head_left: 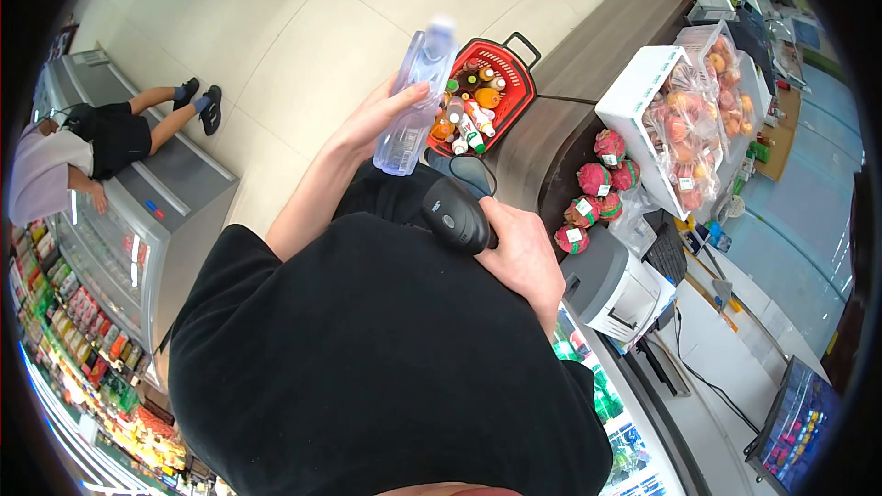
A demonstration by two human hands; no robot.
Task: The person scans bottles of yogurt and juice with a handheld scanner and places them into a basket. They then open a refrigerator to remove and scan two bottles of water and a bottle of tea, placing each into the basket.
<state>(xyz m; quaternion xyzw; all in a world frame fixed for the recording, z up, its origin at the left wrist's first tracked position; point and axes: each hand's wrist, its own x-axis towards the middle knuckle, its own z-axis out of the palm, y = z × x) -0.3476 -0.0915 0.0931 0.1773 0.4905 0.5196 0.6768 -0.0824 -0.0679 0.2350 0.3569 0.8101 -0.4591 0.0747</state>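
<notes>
My left hand (375,115) is wrapped round a clear, flat-sided plastic bottle (401,140), held upright with its whitish cap blurred at the top. In my right hand (522,253) is a black handheld barcode scanner (452,217), its head turned toward the left. The bottle and the scanner are apart, with the scanner below and to the right of the bottle. Just beyond the bottle stands a red shopping basket (525,92) with black handles. Inside it lie several bottled drinks (473,115), partly hidden by the bottle I hold.
A brown counter (551,83) curves along the right. On it are several dragon fruits (593,177), a white foam box (638,83) with bagged round fruit, and a grey-white machine (611,285). A monitor (797,422) stands lower right. Left, a person (115,133) is beside a freezer (175,193).
</notes>
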